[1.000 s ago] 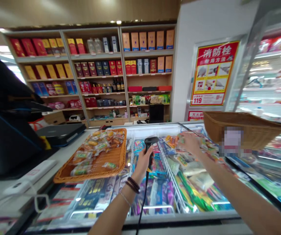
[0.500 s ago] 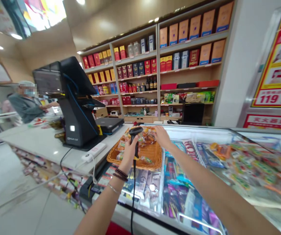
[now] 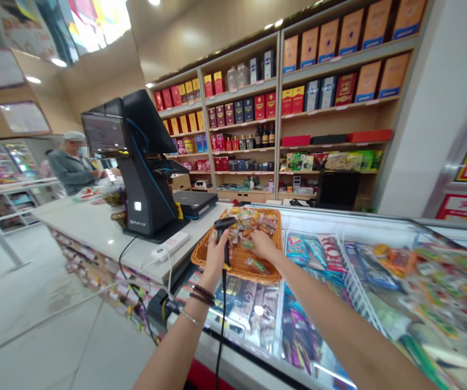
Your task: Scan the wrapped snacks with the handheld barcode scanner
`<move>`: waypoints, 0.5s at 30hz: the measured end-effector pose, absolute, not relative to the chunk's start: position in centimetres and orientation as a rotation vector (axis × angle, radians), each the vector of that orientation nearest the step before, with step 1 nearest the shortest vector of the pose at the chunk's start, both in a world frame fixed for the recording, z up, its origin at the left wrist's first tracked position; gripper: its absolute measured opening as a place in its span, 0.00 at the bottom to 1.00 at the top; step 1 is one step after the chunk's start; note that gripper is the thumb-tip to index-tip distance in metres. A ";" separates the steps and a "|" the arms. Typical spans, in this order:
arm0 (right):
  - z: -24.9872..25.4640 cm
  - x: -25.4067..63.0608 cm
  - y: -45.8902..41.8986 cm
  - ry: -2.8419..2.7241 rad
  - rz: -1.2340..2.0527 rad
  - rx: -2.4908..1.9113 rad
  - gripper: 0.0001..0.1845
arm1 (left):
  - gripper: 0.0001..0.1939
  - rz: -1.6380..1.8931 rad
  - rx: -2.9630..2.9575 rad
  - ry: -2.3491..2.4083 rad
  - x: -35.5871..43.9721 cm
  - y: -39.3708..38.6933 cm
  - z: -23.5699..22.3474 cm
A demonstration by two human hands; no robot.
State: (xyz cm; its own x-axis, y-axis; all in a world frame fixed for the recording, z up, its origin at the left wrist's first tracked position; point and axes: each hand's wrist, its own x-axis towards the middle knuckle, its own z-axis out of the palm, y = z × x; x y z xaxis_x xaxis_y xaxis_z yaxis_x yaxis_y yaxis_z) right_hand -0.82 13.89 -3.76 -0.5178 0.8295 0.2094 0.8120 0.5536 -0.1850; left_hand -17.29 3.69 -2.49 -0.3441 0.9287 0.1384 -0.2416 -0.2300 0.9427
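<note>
My left hand (image 3: 216, 254) is wrapped round the handle of a black barcode scanner (image 3: 226, 222), held upright over the left part of a wicker basket (image 3: 241, 261). The scanner's cord (image 3: 223, 309) hangs down toward me. Small wrapped snack packets (image 3: 266, 219) lie heaped at the basket's far side, and a single packet (image 3: 257, 265) lies nearer. Inside the basket, my right hand (image 3: 263, 245) has its fingers bent down at the near edge of the heap. Its fingertips are partly hidden, and what they grip I cannot make out.
The basket sits on a glass-topped freezer (image 3: 253, 314) full of packaged goods. To its left stand a point-of-sale terminal (image 3: 148, 179), a power strip (image 3: 170, 246) and a black flat box (image 3: 196, 203) on the white counter (image 3: 71, 219). Farther left is a person (image 3: 71, 165).
My right hand has moved from the basket's far right rim down into the basket, onto the packets. The scanner stays in my left hand. The view has turned slightly left.
</note>
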 end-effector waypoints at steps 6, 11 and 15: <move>-3.5 0.5 12.5 -2.481 0.414 -1.352 0.19 | 0.35 1.706 0.962 1.123 -15.8 3.0 -2.0; -4.3 5.2 12.3 -1.810 0.953 -0.950 0.29 | 0.39 1.636 0.974 1.043 -12.1 1.8 -1.0; -6.0 12.3 11.9 -1.405 1.128 -0.935 0.32 | 0.39 1.511 1.030 0.924 -7.7 1.0 -0.4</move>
State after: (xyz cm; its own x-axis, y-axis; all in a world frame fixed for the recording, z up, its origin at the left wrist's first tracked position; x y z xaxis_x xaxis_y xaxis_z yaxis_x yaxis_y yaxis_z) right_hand 12.33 11.93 -6.03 -0.1371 0.9581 0.2516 -0.0380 0.2487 -0.9678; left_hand -7.71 0.98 -0.38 -0.0908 0.9859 0.1406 -0.3242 -0.1628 0.9319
